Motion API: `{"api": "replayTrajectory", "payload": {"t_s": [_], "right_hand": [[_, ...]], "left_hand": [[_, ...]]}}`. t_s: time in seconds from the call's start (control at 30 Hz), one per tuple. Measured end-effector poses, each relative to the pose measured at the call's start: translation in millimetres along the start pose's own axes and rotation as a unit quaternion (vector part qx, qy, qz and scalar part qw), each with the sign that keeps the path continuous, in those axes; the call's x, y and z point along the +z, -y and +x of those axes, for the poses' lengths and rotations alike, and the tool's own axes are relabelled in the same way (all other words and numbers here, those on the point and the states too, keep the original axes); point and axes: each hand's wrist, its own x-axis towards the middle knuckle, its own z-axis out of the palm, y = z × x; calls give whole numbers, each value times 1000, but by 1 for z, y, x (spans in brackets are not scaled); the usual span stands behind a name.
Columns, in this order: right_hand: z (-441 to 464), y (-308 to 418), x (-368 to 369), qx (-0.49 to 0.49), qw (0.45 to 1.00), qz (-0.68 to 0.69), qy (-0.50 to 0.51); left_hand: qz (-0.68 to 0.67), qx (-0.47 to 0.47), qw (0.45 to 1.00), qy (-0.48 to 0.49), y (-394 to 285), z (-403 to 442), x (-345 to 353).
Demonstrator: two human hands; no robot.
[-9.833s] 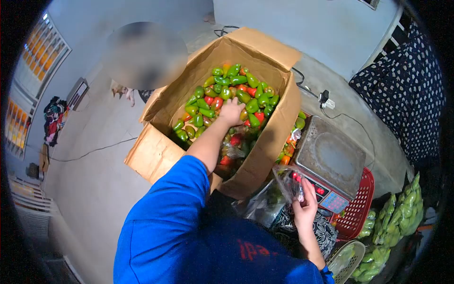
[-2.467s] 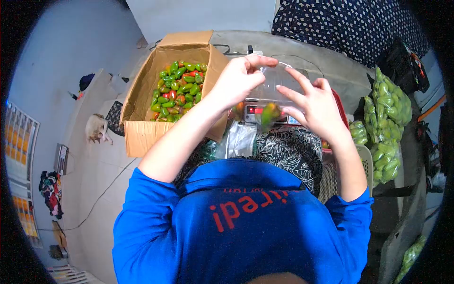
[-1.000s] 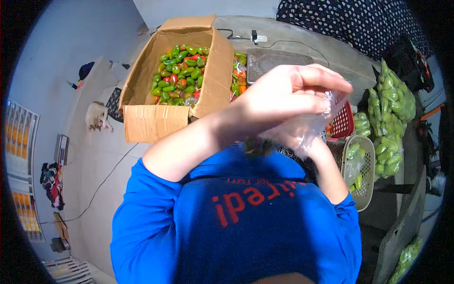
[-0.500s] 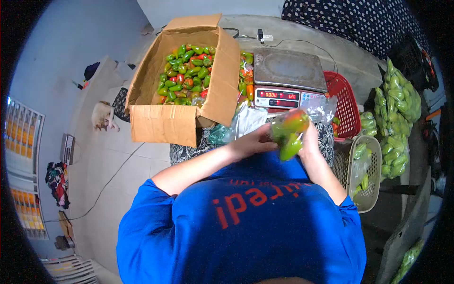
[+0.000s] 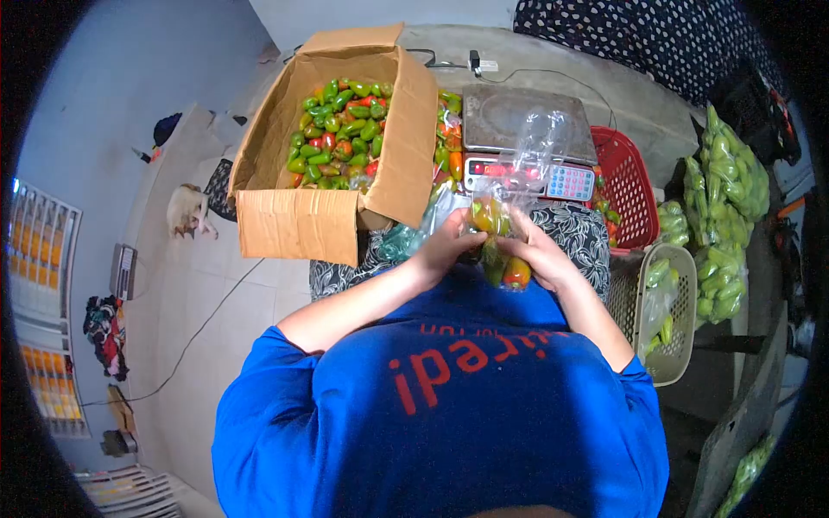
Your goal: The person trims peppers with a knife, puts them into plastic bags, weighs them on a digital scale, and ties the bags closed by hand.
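Note:
Close to the blue shirt, a clear plastic bag of peppers [image 5: 516, 273] is held between both hands. My left hand [image 5: 447, 244] grips its left side, fingers curled round the peppers. On the right side my right hand [image 5: 542, 252] is closed on the same bag. The bag's loose top stands up in front of the digital scale [image 5: 522, 121], whose display is partly covered by it. To the left, a cardboard box [image 5: 298, 226] holds many green and red peppers [image 5: 342, 129].
A red basket [image 5: 623, 181] stands right of the scale, with a beige basket [image 5: 682, 319] nearer. Bags of green produce [image 5: 730, 181] lie at far right. More peppers sit between box and scale. A white animal [image 5: 188, 210] lies on the floor; a cable crosses it.
The bag of peppers has turned, its loose plastic now pointing up toward the scale. My left hand has come onto the bag's left side. The box and scale have stayed put.

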Motion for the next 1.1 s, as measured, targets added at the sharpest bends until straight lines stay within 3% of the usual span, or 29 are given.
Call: {"api": "replayTrajectory", "payload": {"t_s": [0.2, 0.33, 0.47, 0.53, 0.57, 0.63, 0.67, 0.73, 1.03, 1.1], "right_hand": [[-2, 19, -3, 3, 992, -57, 117], [1, 23, 1, 0, 973, -211, 95], [-6, 45, 17, 37, 934, -347, 76], [-4, 38, 12, -13, 941, -320, 109], [-2, 34, 9, -37, 943, -306, 125], [-4, 28, 2, 26, 976, -139, 167], [-4, 25, -1, 57, 980, -53, 185], [0, 20, -3, 59, 976, -59, 203], [7, 29, 4, 41, 948, -259, 179], [5, 27, 5, 11, 950, -263, 167]], "left_hand": [[60, 58, 996, 41, -15, -8, 10], [201, 132, 970, 19, -24, -18, 16], [164, 116, 979, 32, -29, -23, 21], [166, 119, 979, 0, -32, -26, 22], [90, 96, 991, 7, -32, -25, 20], [-62, 49, 997, 21, -33, -21, 15], [-76, 41, 996, 22, -33, -21, 16], [-102, 26, 994, 22, -33, -23, 17], [66, 84, 994, 13, -31, -19, 14], [239, 133, 962, 17, -34, -21, 17]]}}
